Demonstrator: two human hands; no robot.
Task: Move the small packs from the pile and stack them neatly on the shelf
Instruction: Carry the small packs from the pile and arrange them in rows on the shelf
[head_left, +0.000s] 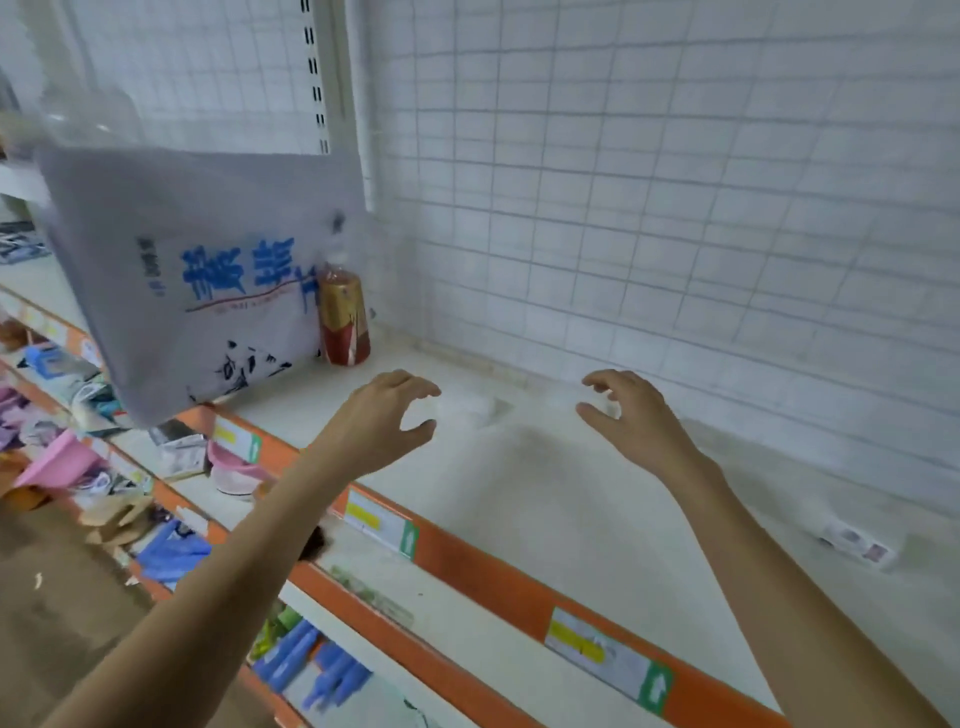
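While hovering over shelf (519, 499), left hand (382, 421) and right hand (636, 415) loosely curled, holding nothing; bottle (343, 317) beside hanging bag (197, 270), small pack (857, 543) right.

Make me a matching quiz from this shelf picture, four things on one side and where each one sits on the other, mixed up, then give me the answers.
Things:
1. bottle
2. plastic bag
3. small pack
4. left hand

Places:
A. lying alone at the right end of the shelf
B. hanging at the upper left, blue print on it
C. standing at the back, beside the bag
D. hovering above the shelf's middle, fingers curled, empty

Pairs: 1-C, 2-B, 3-A, 4-D
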